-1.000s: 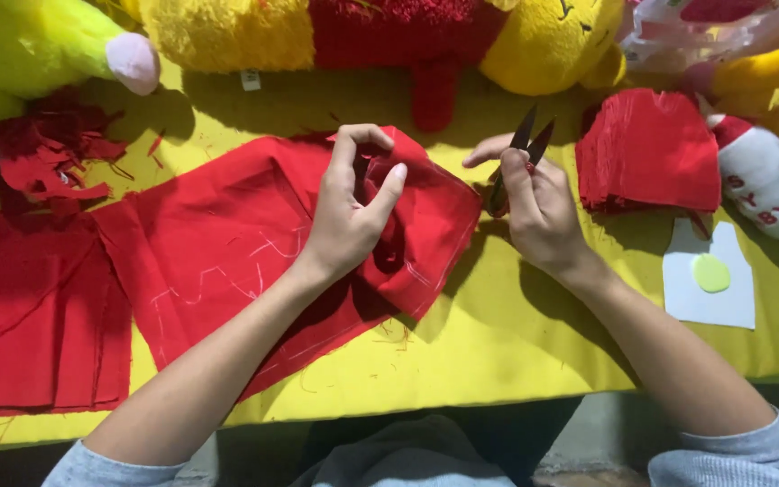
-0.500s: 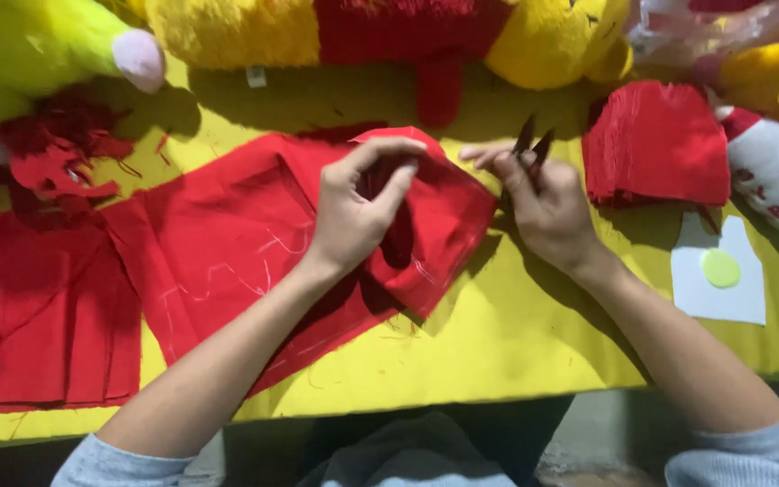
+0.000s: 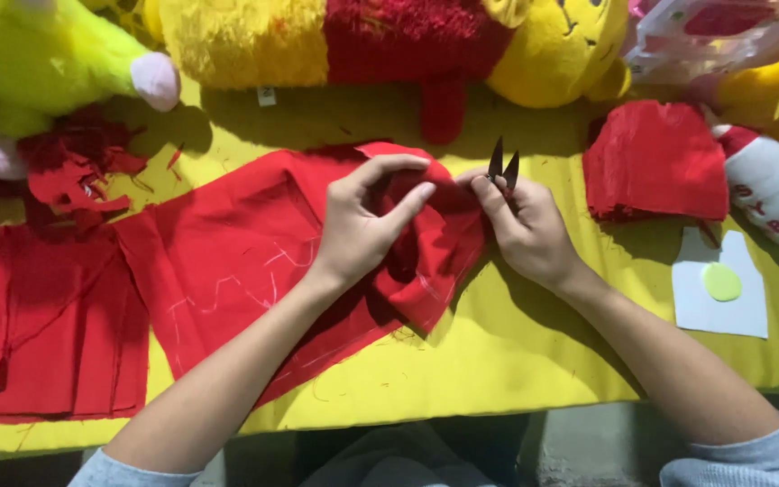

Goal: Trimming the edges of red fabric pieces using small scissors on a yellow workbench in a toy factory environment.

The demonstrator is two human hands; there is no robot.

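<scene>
1. The red cloth (image 3: 254, 271) lies flat on the yellow worktop (image 3: 498, 361), spreading from under the left hand out to that hand's far side; faint chalk lines show on it.
2. The left hand (image 3: 362, 225) bunches the cloth's near corner, thumb and fingers curled around a raised fold.
3. The right hand (image 3: 525, 230) touches the same fold from the other side, fingertips pinching its edge while it also holds small black snips (image 3: 503, 167), blades up and slightly apart.
4. The cloth looks thin, soft and limp. It will likely sag and crease wherever it is unsupported, so a hold close to the edge being worked, kept taut between both hands, seems best.
5. Beyond the right hand sits a stack of red pieces (image 3: 655, 162), with a white card (image 3: 719, 307) nearer the person.
6. Plush toys (image 3: 362, 41) line the worktop above both hands; red scraps (image 3: 74, 171) lie well beyond the left hand.
</scene>
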